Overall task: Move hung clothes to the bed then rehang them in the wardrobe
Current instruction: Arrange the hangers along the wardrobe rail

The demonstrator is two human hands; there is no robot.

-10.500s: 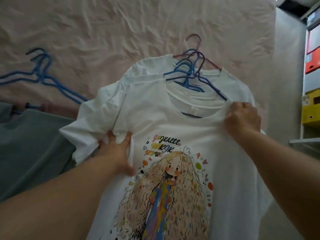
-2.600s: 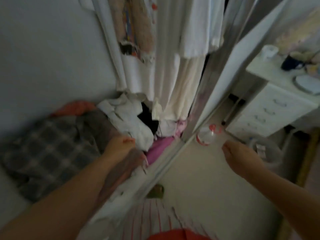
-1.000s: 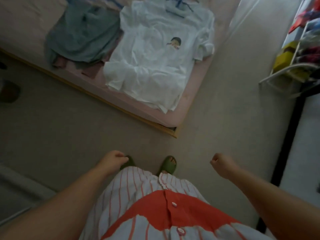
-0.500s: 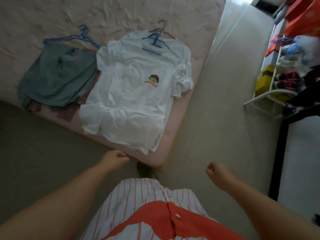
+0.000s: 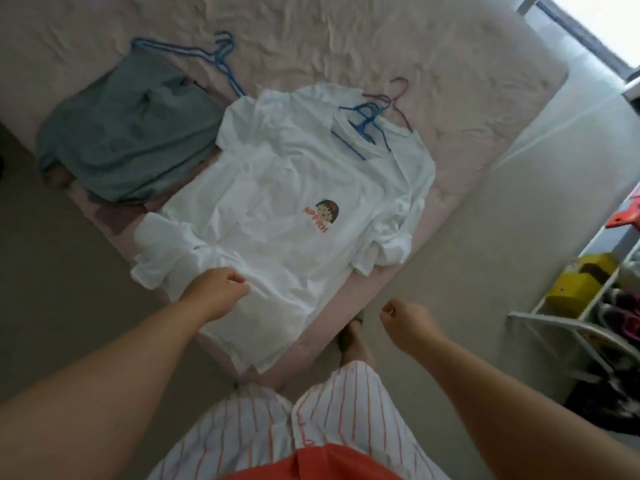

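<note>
A stack of white T-shirts [image 5: 294,188] lies on the pink bed [image 5: 381,39], the top one bearing a small cartoon-head print. Blue and purple hangers [image 5: 367,123] stick out of the collars. To its left lies a grey-green garment [image 5: 128,143] with blue hangers [image 5: 194,51] at its top. My left hand [image 5: 218,289] hovers with loosely curled fingers over the lower hem of the white shirts and holds nothing. Off the bed's corner, my right hand [image 5: 405,317] hangs loosely curled and empty over the floor.
The bed's near corner is just in front of my legs and foot [image 5: 353,327]. A white shelf rack [image 5: 588,306] with a yellow box [image 5: 581,282] and shoes stands at the right. Beige floor runs between bed and rack.
I have turned from the wardrobe and walked up to the bed. The white shirts now lie directly under my left hand. Both hands stay empty.
</note>
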